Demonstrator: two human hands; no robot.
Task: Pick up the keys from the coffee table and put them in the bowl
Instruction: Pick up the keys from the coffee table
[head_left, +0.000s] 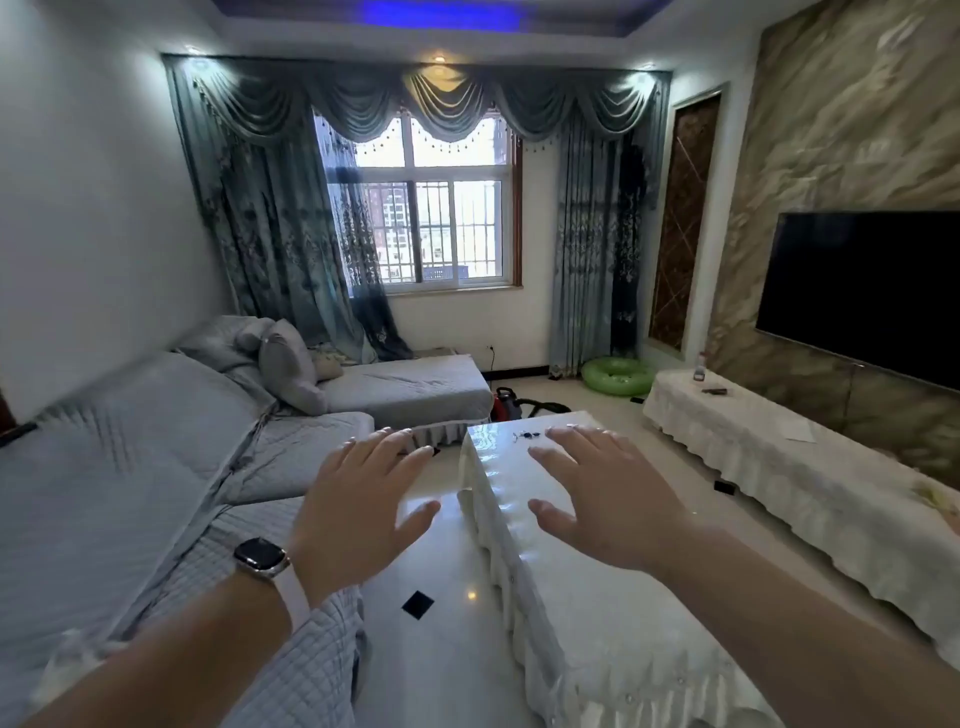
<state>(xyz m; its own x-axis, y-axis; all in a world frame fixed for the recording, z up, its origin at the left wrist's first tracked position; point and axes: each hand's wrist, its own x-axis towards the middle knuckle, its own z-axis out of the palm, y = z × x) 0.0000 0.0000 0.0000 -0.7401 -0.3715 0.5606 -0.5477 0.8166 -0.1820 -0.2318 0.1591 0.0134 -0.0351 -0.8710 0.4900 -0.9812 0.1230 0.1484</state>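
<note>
A small bunch of keys (525, 435) with a dark fob lies near the far end of the coffee table (587, 613), which wears a white cloth under clear plastic. My right hand (597, 493) hovers above the table with fingers spread and nothing in it, its fingertips just short of the keys. My left hand (363, 509) is also spread and empty, held over the floor gap between sofa and table, with a watch on its wrist. No bowl is in sight.
A grey covered sofa (156, 467) runs along the left. A long TV cabinet (810, 478) under white cloth stands on the right below a wall TV (862, 291). A red vacuum cleaner (504, 402) and a green inflatable ring (618, 375) lie on the floor beyond the table.
</note>
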